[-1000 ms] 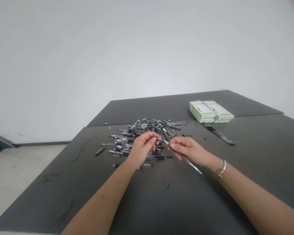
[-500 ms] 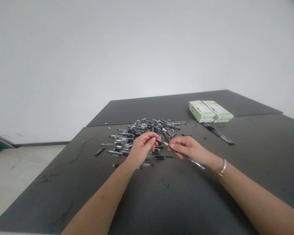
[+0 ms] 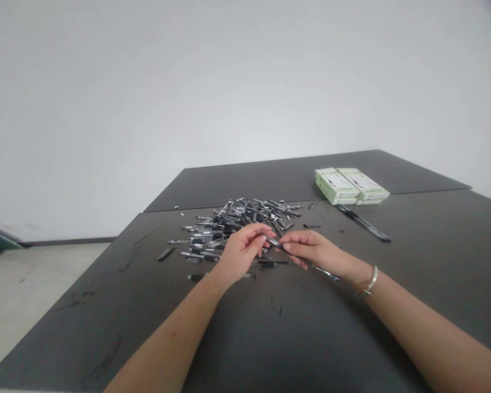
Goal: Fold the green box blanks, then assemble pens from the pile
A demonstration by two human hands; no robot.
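Between the fingertips of my right hand (image 3: 319,251) is a clear-barrelled pen (image 3: 326,273), its back end sticking out below the palm. My left hand (image 3: 240,251) pinches a dark pen cap (image 3: 273,242) that sits over the pen's tip. The two hands nearly touch, with pen and cap in one line. How far the cap is pushed on cannot be made out. Just behind my left hand spreads a heap of loose pens and caps (image 3: 213,229), partly hidden by the fingers.
Stacked green-and-white boxes (image 3: 362,185) stand at the back right. A few capped pens (image 3: 364,222) lie side by side in front of them. A single cap (image 3: 166,254) rests left of the heap on the dark table (image 3: 106,305). A pale wall (image 3: 245,98) rises behind.
The hands have drawn closer together. The pen's bare tip, seen earlier between them, is now covered by the cap from my left hand.
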